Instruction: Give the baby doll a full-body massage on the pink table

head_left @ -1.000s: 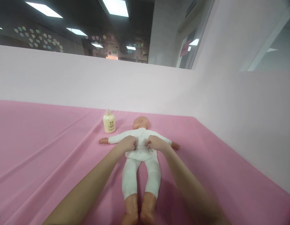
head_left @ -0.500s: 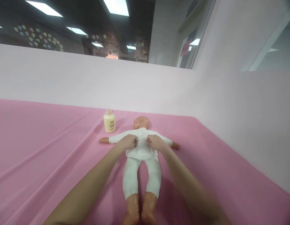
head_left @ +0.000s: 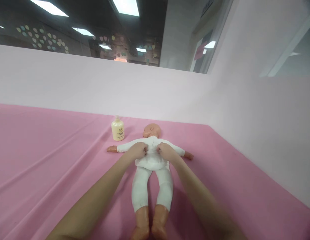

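Note:
A baby doll (head_left: 152, 130) lies on its back with its arms spread and its head turned to the left. It wears a white long-sleeved shirt (head_left: 152, 160) and white trousers (head_left: 139, 190); its feet are bare. My left hand (head_left: 139, 150) rests on the left side of the chest, its fingers curled closed on the shirt front. On the opposite side, my right hand (head_left: 166, 151) has its fingers closed on the cloth too. A narrow strip of shirt shows between both hands. The fingertips are partly hidden.
Beyond the doll's outstretched arm on the left stands a pale yellow pump bottle (head_left: 118, 130). A wrinkled pink cloth (head_left: 57, 160) covers the surface. A white wall (head_left: 99, 83) borders it at the back, and another rises along the right. Above the back wall is a window (head_left: 82, 43).
Both hands stay at the same place on the chest, with hardly any movement. The whole view has shifted very slightly.

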The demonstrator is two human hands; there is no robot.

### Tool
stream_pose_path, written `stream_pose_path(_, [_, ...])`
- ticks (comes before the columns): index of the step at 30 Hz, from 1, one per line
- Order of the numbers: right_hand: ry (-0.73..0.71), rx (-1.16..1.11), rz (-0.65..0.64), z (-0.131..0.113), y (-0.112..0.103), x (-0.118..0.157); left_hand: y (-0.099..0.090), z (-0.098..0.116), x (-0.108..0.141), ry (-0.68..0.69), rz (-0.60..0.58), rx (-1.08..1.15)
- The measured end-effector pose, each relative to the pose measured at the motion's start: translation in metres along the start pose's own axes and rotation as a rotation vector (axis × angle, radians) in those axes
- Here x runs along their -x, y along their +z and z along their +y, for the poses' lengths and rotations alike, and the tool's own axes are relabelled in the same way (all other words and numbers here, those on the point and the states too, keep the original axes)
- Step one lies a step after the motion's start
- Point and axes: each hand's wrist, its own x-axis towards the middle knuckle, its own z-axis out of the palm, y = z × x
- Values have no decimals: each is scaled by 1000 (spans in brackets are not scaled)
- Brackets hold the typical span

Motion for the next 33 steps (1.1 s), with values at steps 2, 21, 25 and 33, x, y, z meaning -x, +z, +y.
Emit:
stream_pose_path(2, [7, -25, 18, 1, 0, 1, 1, -2, 0, 7, -17, -36])
stream_pose_path(21, [-10, 8, 62, 11, 12, -6, 23, -20, -10, -29, 112, -25])
stream_pose_path(25, [-26, 86, 74, 9, 10, -6, 24, -20, -11, 9, 150, -113])
stream_pose_path(33, [-3, 32, 101, 7, 13, -5, 22, -20, -10, -28, 122, -79])
